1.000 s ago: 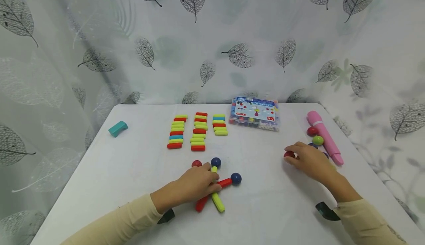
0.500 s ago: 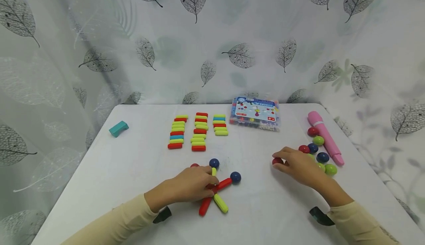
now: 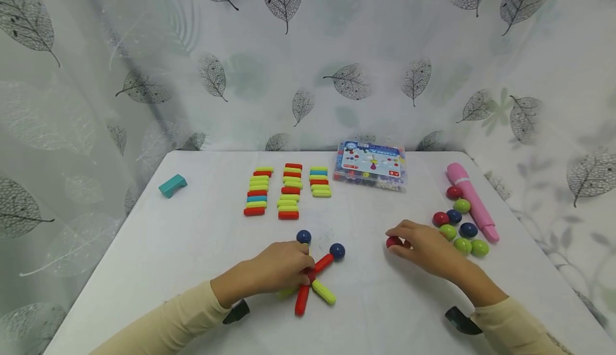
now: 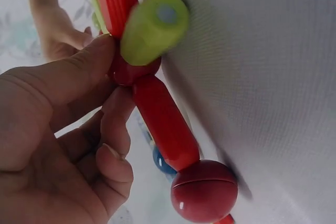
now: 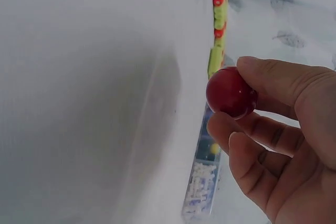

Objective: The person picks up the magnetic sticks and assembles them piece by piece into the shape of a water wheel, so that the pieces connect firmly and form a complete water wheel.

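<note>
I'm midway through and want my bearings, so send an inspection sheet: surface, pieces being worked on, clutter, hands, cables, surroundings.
Surface: white tabletop.
Job's things: stick-and-ball assembly, red and yellow-green sticks around a red hub; single red ball.
Clutter: three columns of sticks; loose balls beside a pink pen-shaped item; lidded parts box; teal block.
Hands: left hand pinches the assembly near its hub; right hand holds the single red ball between thumb and fingers.
Cables: nothing seen.
Surroundings: leaf-print fabric behind the tabletop.
</note>
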`<action>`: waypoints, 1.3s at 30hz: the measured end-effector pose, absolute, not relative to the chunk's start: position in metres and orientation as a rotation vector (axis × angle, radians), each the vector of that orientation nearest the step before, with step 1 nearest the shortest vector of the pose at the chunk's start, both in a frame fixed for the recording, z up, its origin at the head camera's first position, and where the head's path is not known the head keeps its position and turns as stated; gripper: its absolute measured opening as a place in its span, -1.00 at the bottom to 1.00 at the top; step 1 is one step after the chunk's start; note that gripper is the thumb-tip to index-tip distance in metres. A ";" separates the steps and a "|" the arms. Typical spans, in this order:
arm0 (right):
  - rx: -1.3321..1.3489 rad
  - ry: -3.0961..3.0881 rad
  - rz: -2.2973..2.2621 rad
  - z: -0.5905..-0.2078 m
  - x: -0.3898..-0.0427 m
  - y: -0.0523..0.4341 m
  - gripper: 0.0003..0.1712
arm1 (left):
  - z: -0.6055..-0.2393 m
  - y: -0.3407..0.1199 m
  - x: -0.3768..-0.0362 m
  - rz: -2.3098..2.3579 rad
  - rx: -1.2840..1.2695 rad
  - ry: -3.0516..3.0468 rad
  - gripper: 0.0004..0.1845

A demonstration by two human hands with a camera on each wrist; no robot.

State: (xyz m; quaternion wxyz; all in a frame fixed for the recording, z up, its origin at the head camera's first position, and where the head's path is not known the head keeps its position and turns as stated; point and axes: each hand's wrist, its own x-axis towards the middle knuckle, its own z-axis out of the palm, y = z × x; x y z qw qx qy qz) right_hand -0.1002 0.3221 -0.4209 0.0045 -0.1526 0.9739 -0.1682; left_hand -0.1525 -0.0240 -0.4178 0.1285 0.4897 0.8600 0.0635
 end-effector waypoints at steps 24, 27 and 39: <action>-0.730 2.563 -0.820 -0.437 -0.071 0.235 -0.73 | -0.423 -0.024 -0.149 0.270 1.396 2.533 -0.82; -0.738 2.576 -0.800 -0.438 -0.070 0.235 -0.71 | -0.423 -0.023 -0.148 0.256 1.411 2.537 -0.80; -0.788 2.643 -0.736 -0.441 -0.073 0.240 -0.67 | -0.426 -0.023 -0.148 0.266 1.509 2.520 -0.79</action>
